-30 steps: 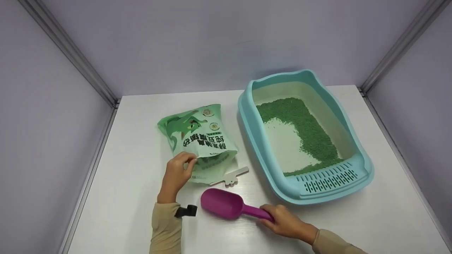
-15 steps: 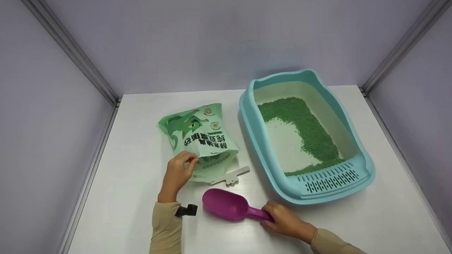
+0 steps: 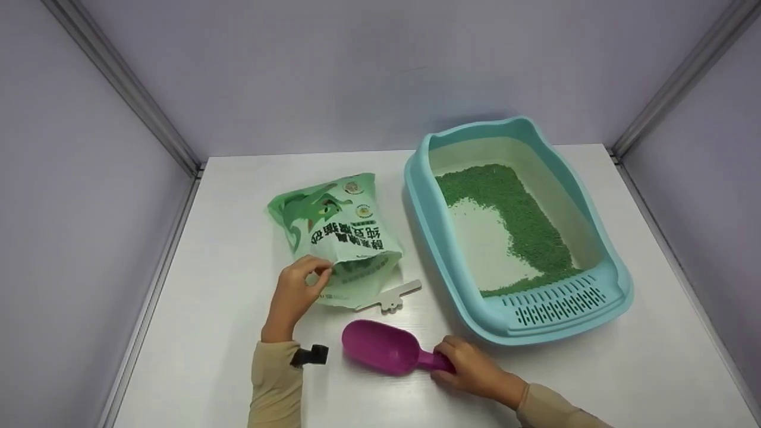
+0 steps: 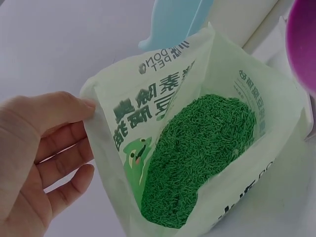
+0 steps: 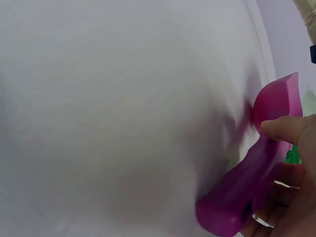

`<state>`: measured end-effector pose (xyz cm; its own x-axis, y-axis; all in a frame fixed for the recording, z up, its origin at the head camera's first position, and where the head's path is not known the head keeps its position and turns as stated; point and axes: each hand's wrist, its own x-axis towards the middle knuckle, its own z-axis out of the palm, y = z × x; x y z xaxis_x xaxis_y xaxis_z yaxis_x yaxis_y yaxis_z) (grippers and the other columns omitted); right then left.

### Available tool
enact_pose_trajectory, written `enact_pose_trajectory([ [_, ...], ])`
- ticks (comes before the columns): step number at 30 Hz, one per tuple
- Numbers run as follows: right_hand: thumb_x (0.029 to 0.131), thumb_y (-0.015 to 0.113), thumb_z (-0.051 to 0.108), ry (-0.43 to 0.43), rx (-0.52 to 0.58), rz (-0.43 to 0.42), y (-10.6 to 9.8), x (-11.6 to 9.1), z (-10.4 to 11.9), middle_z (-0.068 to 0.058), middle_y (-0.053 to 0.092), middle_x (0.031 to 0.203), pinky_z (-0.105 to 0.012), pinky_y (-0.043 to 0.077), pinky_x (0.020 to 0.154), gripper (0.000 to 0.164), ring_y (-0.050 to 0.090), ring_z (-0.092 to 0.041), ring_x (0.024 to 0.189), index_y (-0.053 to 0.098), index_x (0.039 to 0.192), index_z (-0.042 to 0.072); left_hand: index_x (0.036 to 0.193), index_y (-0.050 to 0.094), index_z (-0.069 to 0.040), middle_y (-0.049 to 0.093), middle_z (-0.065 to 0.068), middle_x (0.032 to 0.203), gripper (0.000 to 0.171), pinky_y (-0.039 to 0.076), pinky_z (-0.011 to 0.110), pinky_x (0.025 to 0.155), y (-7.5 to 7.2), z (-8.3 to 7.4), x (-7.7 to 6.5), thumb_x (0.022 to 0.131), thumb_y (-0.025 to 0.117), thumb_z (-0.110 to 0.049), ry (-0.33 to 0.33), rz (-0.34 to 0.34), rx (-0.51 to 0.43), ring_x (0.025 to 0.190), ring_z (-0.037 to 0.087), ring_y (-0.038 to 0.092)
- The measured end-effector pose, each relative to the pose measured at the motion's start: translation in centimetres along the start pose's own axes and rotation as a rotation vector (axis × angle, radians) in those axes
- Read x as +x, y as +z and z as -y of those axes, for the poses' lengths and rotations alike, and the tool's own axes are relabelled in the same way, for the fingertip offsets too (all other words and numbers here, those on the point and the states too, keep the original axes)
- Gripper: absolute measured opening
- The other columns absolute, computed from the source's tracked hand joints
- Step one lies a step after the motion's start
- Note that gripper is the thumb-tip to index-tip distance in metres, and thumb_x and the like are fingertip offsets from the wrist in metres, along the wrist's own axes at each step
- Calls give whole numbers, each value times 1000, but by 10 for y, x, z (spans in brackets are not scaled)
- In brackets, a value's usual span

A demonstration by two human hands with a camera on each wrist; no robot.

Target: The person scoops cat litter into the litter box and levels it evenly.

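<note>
My left hand (image 3: pixel 300 288) pinches the rim of a green cat litter bag (image 3: pixel 342 226) between thumb and fingers, holding its mouth apart. Green pellet litter (image 4: pixel 197 153) shows inside the bag in the left wrist view. My right hand (image 3: pixel 472 365) grips the handle of a purple scoop (image 3: pixel 383 346), fingers curled round it. The scoop's bowl points left, in front of the bag, with no litter visible in it in the head view. In the right wrist view, the thumb lies along the handle (image 5: pixel 242 185).
A blue litter box (image 3: pixel 437 238) stands on the right, its floor partly covered with green litter (image 3: pixel 529 229). A flat pale clip-like piece (image 3: pixel 390 298) lies between bag and scoop. Walls enclose the white table (image 3: pixel 220 238) at the back and sides.
My right hand has shifted slightly left, nearer the scoop's bowl, so less of the handle shows. The scoop itself has barely moved. My left hand still pinches the bag's rim.
</note>
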<state>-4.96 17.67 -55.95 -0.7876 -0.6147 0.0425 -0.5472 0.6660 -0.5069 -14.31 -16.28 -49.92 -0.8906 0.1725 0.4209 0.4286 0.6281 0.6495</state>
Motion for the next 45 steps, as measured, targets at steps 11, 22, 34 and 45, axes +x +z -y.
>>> enact_pose_trajectory([
  [11, 83, 74, 28, -86, -42, -77, -15, 19, 13, -3, 60, 80, -19, 46, 62, 27, 52, -8, 72, 65, 92, 5, 89, 74, -9, 70, 1, 83, 6, 55, 31, 70, -9, 9, -15, 83, 73, -8, -39, 3, 3, 77, 13, 65],
  [22, 89, 67, 13, -11, 146, -213, -34, 75, 29, -13, 66, 84, -26, 53, 66, 15, 63, -22, 76, 65, 93, -1, 89, 75, -10, 69, 0, 80, 5, 50, 26, 68, -16, 23, -34, 85, 72, -12, -128, -9, 59, 75, 9, 62],
  [34, 87, 63, 4, 237, 280, -295, -37, 122, 21, -16, 68, 78, -33, 55, 66, 11, 66, -27, 72, 66, 93, -5, 92, 74, -8, 69, 1, 81, 7, 53, 33, 72, -18, 30, -43, 86, 70, -8, -170, 5, 92, 76, 13, 63],
  [45, 87, 62, -1, 311, 335, -436, -28, 142, 9, -22, 64, 90, -46, 55, 75, 32, 65, -35, 83, 57, 118, -4, 92, 74, -6, 65, 2, 82, 9, 54, 37, 70, -18, 34, -50, 85, 69, -3, -192, 11, 106, 76, 13, 61],
])
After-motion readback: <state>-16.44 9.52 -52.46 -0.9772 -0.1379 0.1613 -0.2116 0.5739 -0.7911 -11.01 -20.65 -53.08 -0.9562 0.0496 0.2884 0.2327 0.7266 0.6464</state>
